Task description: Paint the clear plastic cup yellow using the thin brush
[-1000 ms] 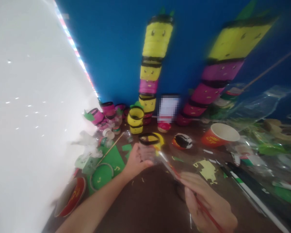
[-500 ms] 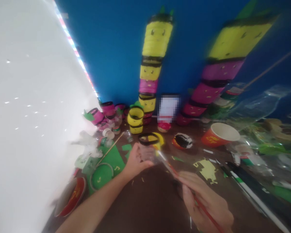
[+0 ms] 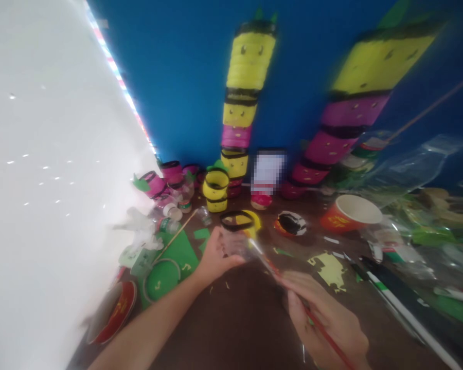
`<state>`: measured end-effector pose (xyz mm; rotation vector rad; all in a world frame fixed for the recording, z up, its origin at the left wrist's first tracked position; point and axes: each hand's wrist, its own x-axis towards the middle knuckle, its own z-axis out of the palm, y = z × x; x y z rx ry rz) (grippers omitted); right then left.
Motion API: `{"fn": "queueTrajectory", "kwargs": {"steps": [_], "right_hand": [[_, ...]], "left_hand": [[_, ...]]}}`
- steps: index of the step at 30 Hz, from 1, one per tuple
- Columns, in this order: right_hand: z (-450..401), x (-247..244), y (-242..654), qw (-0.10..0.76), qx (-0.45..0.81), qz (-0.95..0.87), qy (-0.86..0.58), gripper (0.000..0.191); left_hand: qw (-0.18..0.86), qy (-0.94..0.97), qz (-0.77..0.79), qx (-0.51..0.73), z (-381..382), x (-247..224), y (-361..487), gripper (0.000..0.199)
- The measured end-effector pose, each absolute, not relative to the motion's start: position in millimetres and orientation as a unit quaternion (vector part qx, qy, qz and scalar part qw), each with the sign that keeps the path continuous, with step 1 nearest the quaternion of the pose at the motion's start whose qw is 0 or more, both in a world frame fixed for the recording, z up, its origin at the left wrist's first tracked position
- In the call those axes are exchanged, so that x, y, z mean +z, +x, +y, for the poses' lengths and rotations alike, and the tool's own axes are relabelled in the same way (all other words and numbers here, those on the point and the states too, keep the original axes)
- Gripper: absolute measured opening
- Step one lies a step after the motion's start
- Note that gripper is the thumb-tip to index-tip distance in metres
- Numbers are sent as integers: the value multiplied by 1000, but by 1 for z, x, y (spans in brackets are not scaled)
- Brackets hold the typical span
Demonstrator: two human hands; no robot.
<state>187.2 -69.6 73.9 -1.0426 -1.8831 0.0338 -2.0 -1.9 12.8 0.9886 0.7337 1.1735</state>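
Observation:
My left hand (image 3: 217, 257) is wrapped round a clear plastic cup (image 3: 237, 242) with a black rim, held above the brown table (image 3: 231, 329). Between the fingers of my right hand (image 3: 320, 313) is a red paintbrush (image 3: 269, 266), slanting up and left so that its tip is at the cup's right side. Just behind the cup lies something round and yellow (image 3: 256, 221), partly hidden. A small container of black paint (image 3: 290, 224) stands to the right, beyond my right hand.
Stacked yellow and pink decorated pots (image 3: 250, 61) rise against the blue wall. An orange paper cup (image 3: 347, 215), clear bottles and dark-handled tools are on the right. Green sheets (image 3: 177, 249), a red bowl (image 3: 118, 313) and small pots sit left. Pale yellow paper scraps (image 3: 330, 270) lie near my right hand.
My right hand and the brush have shifted slightly to the left. My left hand and the clear cup have barely moved.

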Motion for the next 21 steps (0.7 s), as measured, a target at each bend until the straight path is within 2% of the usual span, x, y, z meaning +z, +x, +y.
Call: {"fn": "queueTrajectory", "kwargs": {"steps": [6,11,16,21], "right_hand": [[-74,69,193,449,33,-772,-449,19],[-77,65,196,486,24,-756,-438,21],[-74,69,192,462,23,-773,-435,20],[-75,69,193,487,13,-764,-424,21]], "left_hand": [[653,425,345,523,-1,14,-1,62],[649,418,364,521,-2,17,-1,60],[652,422,354,521,-1,17,-1,60],[647,418,364,525,-1,14,0,60]]}}
